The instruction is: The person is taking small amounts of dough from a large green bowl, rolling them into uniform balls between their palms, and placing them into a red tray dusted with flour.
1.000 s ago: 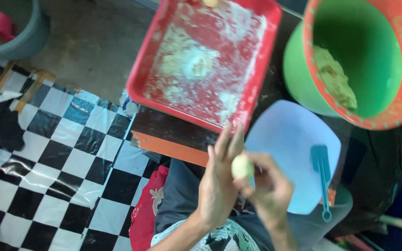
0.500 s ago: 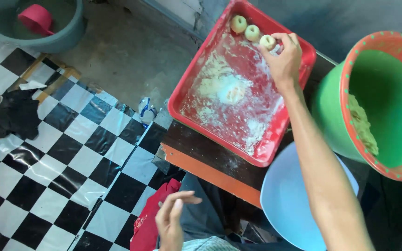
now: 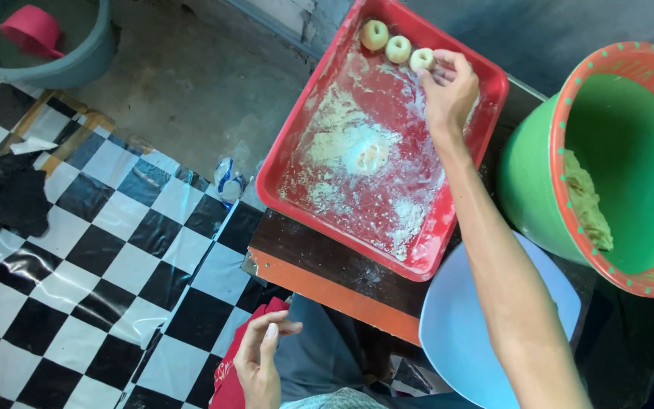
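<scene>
The small pale dough ring (image 3: 422,59) is touched at ten o'clock of the right hand (image 3: 450,91), whose loosely curled fingers (image 3: 448,60) grip nothing, third in a row along the far rim of the floured red plastic tray (image 3: 463,220); the left hand (image 3: 260,362) hangs open and empty, well apart.

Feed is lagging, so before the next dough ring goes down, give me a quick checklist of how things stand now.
1. Right hand at third pale dough ring, fingers touching it: ok.
2. Ring fully released: cannot tell.
3. Three rings in a row in the far corner of the red rectangular plastic tray: ok.
4. Free floured space in the tray: ok.
5. Dough left in the green plastic bucket with orange rim: ok.
6. Left hand empty, held low: ok.
</scene>
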